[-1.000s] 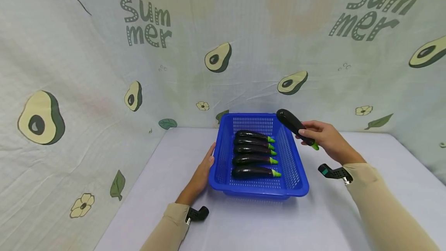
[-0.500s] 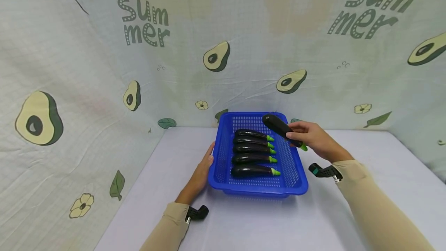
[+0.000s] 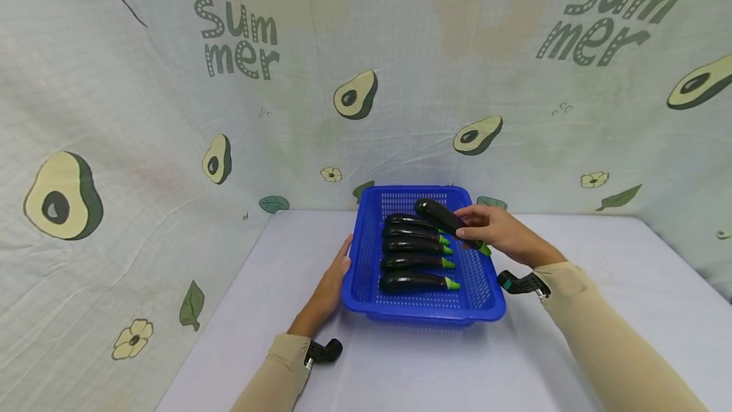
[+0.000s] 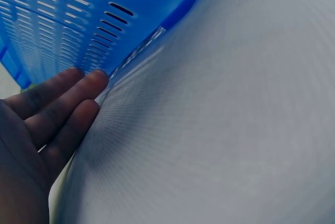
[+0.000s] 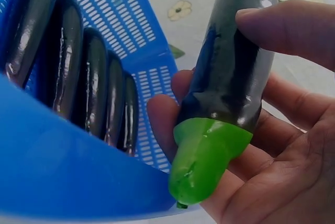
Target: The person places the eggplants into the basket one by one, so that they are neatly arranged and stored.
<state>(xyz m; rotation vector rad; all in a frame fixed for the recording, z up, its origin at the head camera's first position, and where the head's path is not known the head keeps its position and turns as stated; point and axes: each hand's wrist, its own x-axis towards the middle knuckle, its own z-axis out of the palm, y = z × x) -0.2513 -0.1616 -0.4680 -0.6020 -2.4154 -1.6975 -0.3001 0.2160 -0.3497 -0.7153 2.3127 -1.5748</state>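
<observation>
Over the right part of a blue plastic basket [image 3: 483,285], my right hand [image 3: 506,234] holds an eggplant [image 3: 439,213] near its green stem end. Thumb and fingers wrap its dark body in the right wrist view, with the green cap [image 5: 212,150] towards the palm. Several more eggplants [image 3: 414,262] lie side by side in the basket, stems to the right; the held one partly covers the farthest. My left hand [image 3: 328,288] is at the basket's left side. In the left wrist view its fingers [image 4: 63,103] extend nearly straight against the slotted wall [image 4: 68,20].
The basket stands on a white table [image 3: 412,367], close to the back wall. A cloth [image 3: 412,81] printed with avocados, leaves and lettering hangs behind and to the left. Each wrist carries a black camera mount [image 3: 523,283].
My right hand has carried the eggplant leftwards and slightly down, from beyond the basket's right edge to above the basket. My left hand stays at the left side.
</observation>
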